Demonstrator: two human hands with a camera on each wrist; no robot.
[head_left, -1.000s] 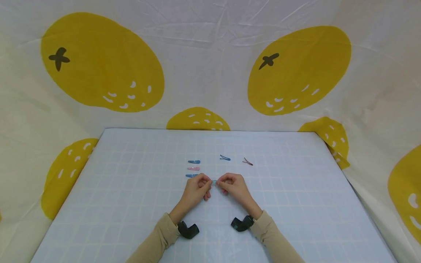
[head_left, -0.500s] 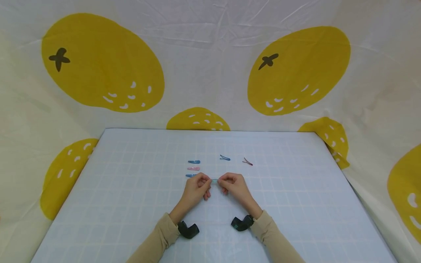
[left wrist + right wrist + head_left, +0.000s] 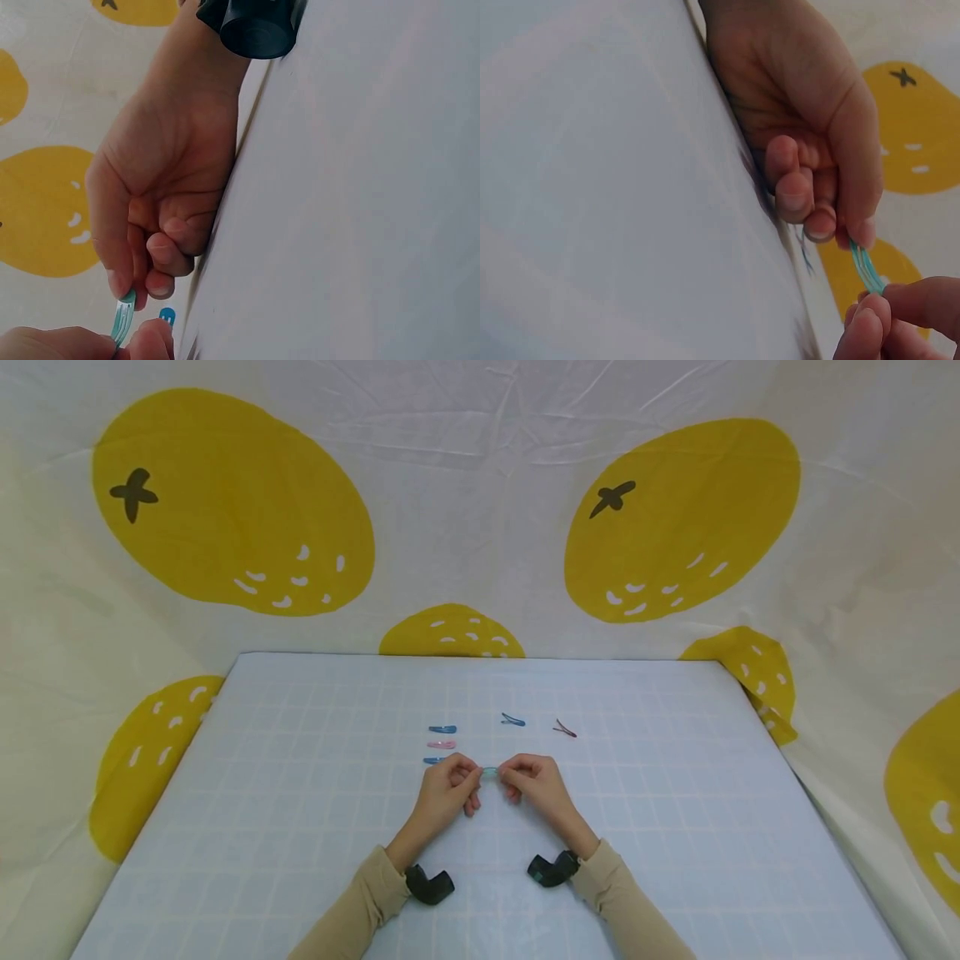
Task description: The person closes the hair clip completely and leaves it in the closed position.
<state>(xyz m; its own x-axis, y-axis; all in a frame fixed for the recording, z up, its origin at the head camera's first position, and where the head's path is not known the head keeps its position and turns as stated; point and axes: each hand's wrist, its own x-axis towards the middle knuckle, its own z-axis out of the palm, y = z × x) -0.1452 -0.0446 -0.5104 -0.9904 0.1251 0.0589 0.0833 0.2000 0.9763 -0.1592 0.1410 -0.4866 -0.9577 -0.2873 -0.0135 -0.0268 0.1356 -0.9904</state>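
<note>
A teal snap hair clip (image 3: 490, 772) is held between my two hands over the table, one end in each. My left hand (image 3: 450, 787) pinches its rounded end between thumb and index finger, as the left wrist view shows. On the other end, the thumb and index finger of my right hand (image 3: 537, 787) pinch the clip. In the right wrist view the clip (image 3: 866, 268) looks bowed, with its strips slightly apart. Fingertips hide both its ends.
Beyond my left hand lie a blue clip (image 3: 442, 729), a pink clip (image 3: 442, 745) and another blue clip (image 3: 432, 761), partly hidden by that hand. Farther right, a blue clip (image 3: 513, 720) and a dark red clip (image 3: 565, 729) lie sprung apart on the white table (image 3: 675, 793).
More of the teal hair clip shows between my fingertips than a second ago, and it looks broader. Both hands have stayed nearly in place; the clips on the table have not moved.
</note>
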